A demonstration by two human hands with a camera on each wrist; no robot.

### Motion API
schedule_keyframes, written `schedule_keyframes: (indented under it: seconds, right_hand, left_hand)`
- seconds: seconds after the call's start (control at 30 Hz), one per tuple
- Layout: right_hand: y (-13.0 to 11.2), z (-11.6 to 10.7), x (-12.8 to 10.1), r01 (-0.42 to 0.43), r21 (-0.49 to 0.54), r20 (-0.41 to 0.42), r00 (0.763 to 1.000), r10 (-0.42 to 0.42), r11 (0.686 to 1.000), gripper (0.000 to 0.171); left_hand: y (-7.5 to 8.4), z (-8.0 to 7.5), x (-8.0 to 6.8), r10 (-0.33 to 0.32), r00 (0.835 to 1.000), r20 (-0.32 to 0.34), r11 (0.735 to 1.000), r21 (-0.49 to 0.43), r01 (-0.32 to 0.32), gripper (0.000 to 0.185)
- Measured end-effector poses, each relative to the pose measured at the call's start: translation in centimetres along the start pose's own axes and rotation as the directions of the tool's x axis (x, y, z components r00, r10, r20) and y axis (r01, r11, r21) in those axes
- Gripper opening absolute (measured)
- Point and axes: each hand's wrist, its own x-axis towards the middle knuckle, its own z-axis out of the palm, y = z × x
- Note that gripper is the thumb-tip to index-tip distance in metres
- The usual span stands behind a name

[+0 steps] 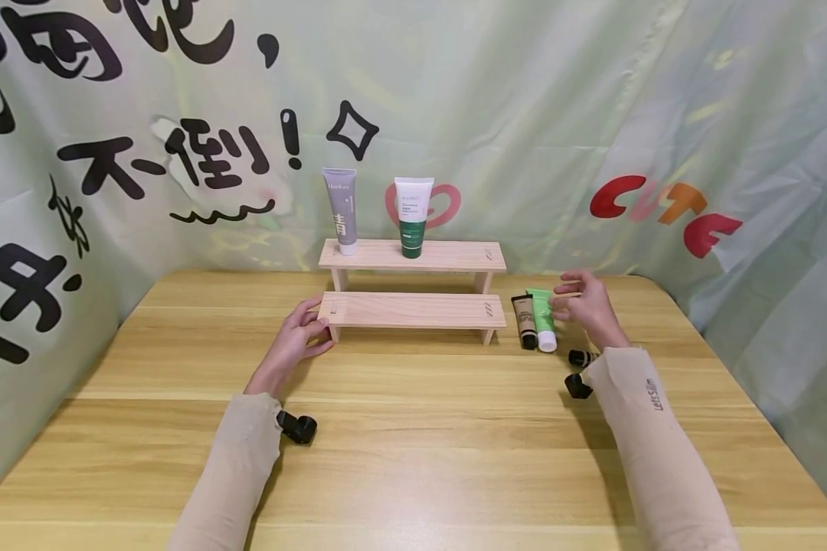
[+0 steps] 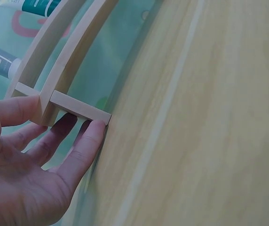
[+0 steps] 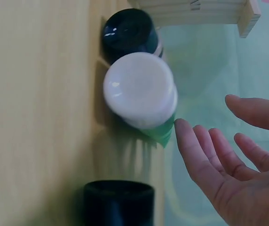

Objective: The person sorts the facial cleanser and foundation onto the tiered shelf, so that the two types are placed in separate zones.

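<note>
Item one, nearest me: my two sleeved forearms over the wooden bench [image 1: 413, 459].

Item two: a black-capped tube [image 1: 582, 357] lies on the bench by my right wrist, mostly hidden behind it.

Item three: my left hand [image 1: 298, 339] at the left end of the lower wooden step [image 1: 413, 310]; its fingers [image 2: 85, 148] lie straight and relaxed, tips touching the step's foot, thumb against its end.

Item four: my right hand [image 1: 586, 304], fingers spread apart and clamped on nothing, hovers just right of the green tube [image 1: 541, 317]; I cannot tell whether the fingertips touch it. The tube lies on the bench, white cap toward me, touching the brown tube [image 1: 524, 320] on its left, right of the lower step.

Item five, farther: the upper wooden step [image 1: 448, 255] carries a grey tube [image 1: 341, 208] and a white-and-green tube [image 1: 412, 215], both upright on their caps.

Item six, farthest: a printed cloth backdrop [image 1: 593, 115].
</note>
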Motion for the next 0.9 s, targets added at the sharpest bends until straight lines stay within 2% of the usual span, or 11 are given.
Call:
schedule_keyframes:
  seconds: [0.3, 0.6, 0.73, 0.9]
  right_hand:
    - [0.8, -0.3, 0.0, -0.025, -0.058, 0.012, 1.0, 0.026, 0.998, 0.063]
    - [1.3, -0.3, -0.2, -0.101, -0.118, 0.066, 0.992, 0.11, 0.988, 0.064]
    - [1.1, 0.1, -0.1, -0.139, -0.145, 0.096, 0.983, 0.153, 0.98, 0.064]
    - [0.9, 0.4, 0.4, -0.216, -0.166, 0.146, 0.959, 0.241, 0.962, 0.068]
  left_hand:
    - [0.0, -0.1, 0.0, 0.003, 1.0, 0.0, 1.0, 0.004, -0.003, 0.053]
    - [-0.1, 0.1, -0.1, -0.007, 1.0, -0.004, 1.0, 0.001, 0.007, 0.053]
    - [-0.1, 0.1, -0.1, -0.005, 1.0, 0.001, 1.0, -0.001, 0.005, 0.053]
    - [0.0, 0.1, -0.1, -0.004, 1.0, -0.002, 1.0, 0.0, 0.004, 0.054]
